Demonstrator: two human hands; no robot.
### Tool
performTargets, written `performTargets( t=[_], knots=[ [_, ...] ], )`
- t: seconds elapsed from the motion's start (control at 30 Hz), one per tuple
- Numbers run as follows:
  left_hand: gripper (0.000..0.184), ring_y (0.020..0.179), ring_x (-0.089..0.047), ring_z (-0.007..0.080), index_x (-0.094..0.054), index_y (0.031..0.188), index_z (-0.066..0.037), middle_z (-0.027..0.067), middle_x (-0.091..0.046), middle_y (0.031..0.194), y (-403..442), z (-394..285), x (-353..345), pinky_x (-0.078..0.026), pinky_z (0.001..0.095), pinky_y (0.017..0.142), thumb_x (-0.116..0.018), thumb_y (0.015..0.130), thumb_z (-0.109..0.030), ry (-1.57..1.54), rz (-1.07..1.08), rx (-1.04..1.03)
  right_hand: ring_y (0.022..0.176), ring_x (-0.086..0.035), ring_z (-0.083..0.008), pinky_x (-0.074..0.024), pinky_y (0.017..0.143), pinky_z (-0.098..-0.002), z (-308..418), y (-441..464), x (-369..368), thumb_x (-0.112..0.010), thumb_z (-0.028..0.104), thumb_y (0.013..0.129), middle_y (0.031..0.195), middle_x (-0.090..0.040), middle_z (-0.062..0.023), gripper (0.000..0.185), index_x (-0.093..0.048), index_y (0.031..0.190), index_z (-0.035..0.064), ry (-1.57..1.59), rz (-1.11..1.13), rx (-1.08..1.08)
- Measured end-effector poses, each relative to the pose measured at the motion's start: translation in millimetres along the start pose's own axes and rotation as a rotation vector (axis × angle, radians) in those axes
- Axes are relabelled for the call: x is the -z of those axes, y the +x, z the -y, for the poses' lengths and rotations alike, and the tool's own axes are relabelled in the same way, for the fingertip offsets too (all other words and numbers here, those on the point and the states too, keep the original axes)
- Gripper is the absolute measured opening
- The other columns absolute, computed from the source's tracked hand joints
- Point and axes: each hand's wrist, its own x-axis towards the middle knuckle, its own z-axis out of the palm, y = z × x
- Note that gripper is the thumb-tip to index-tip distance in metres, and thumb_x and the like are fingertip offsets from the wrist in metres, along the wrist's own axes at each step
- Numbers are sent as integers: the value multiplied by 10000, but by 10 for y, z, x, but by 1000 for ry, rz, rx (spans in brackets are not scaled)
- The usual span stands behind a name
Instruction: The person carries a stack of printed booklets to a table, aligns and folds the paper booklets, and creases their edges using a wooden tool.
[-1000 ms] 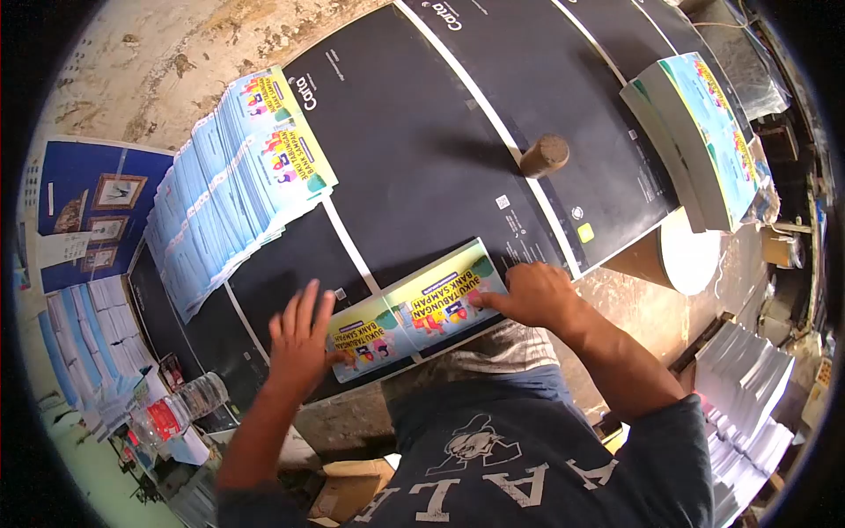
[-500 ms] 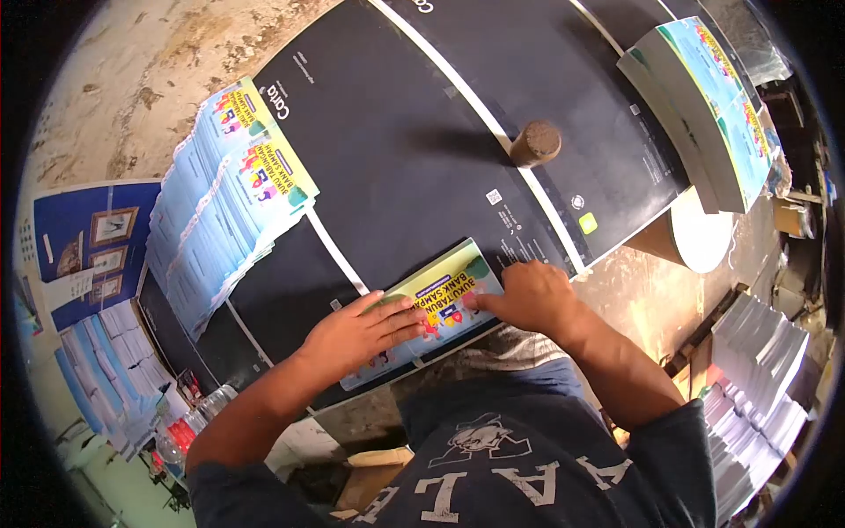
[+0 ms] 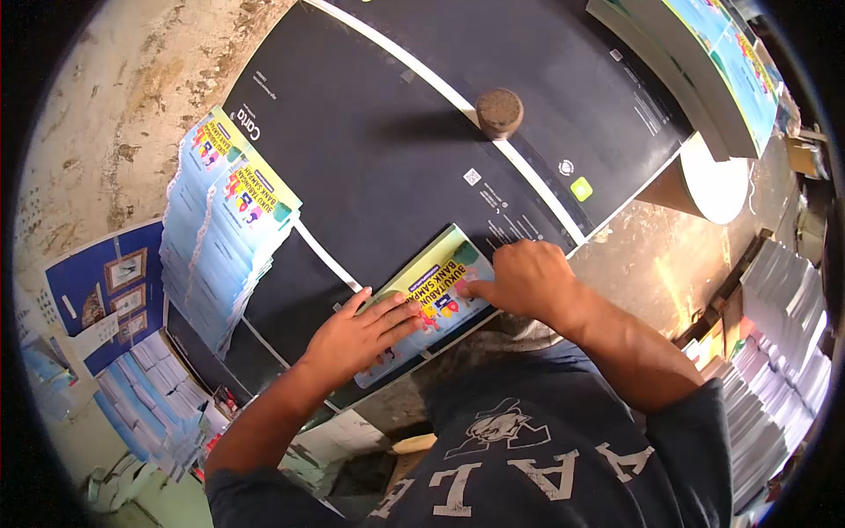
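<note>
A colourful booklet (image 3: 451, 286) titled "Buku Tabungan Bank Sampah" lies at the near edge of the black sheet-covered table. My left hand (image 3: 356, 339) rests flat across its left part, fingers stretched out and slightly apart. At the booklet's right end, my right hand (image 3: 530, 280) is closed around the edge, with the thumb on the cover and the other fingers curled and partly hidden. Whether there is one booklet or a thin pile under my hands, I cannot tell.
Overlapping booklets (image 3: 231, 220) are fanned out on the table's left side. A tall booklet stack (image 3: 704, 75) stands at the far right. A brown cylindrical block (image 3: 499, 114) sits upright on the black sheet (image 3: 378, 167). Paper piles (image 3: 783, 290) lie below right.
The head view has tilted and shifted, so the table and stacks appear displaced. Both hands keep about the same hold on the booklet.
</note>
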Motion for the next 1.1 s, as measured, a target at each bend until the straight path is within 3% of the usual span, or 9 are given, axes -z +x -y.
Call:
performTargets(
  t=[0.13,0.2,0.23,0.3,0.37,0.4,0.87,1.03,1.1],
  knots=[
    [869,1491,-290,158,-297,1566,-233,-48,-322,1619,6,-40,-16,-278,492,1190,-707,803,-291,50,-27,34,802,-725,-363,-569,750,-453,-25,-31,-85,-698,625,815,760,-705,-211,651,-706,823,-26,-18,-27,11],
    [890,1487,-297,159,-286,1568,-231,-50,-327,1615,14,-49,-25,-282,488,1190,-713,790,-283,51,-39,40,746,-712,-330,-563,706,-458,16,-158,-144,-780,555,775,744,-668,-153,586,-624,886,1,75,-386,67],
    [864,1478,-317,194,-344,1540,-211,-29,-365,1592,10,-44,-14,-289,493,1187,-722,765,-276,14,-20,42,746,-680,-311,-548,718,-459,118,-169,-256,-828,499,736,754,-602,-108,579,-544,943,38,178,-565,264],
    [842,1468,-336,229,-402,1512,-190,-8,-403,1569,23,-35,-79,-297,497,1184,-730,741,-268,-23,1,2,1036,-615,-330,-493,909,-462,533,-211,-507,-749,443,838,1012,-608,-159,515,-572,1064,15,260,-501,589],
    [728,1432,-382,310,-558,1384,-138,67,-496,1486,-24,-28,-295,-310,514,1176,-747,691,-253,-156,-169,107,1340,-476,-341,-361,1135,-459,779,48,-947,-629,448,933,1409,-515,-225,700,-462,1398,-47,243,-577,705],
    [602,1416,-395,362,-648,1269,-106,125,-551,1415,-15,-23,-294,-313,534,1170,-737,697,-270,-74,-213,112,1372,-450,-344,-331,1159,-464,822,101,-1060,-619,457,937,1438,-493,-232,717,-449,1412,-53,230,-566,675],
    [559,1443,-360,346,-552,1380,-152,155,-500,1462,39,57,-245,-227,504,1229,-646,841,-265,-3,-143,21,1426,-419,-330,-291,1181,-501,807,194,-1043,-674,578,840,1513,-430,-238,892,-448,1433,-48,84,-361,672],
    [525,1417,-410,275,-566,1353,-137,99,-493,1479,-240,48,-281,-251,497,1212,-647,846,-248,-152,-73,56,1481,-333,-311,-213,1206,-513,884,179,-1135,-618,594,870,1557,-390,-203,913,-388,1475,-51,-107,-372,636],
    [524,1411,-419,245,-568,1343,-111,80,-499,1475,-490,-83,-366,-261,498,1203,-660,840,-228,-215,-199,192,1492,-304,-313,-186,1210,-527,961,176,-1162,-587,571,891,1576,-365,-188,854,-397,1489,-8,-151,-308,657]
  ],
)
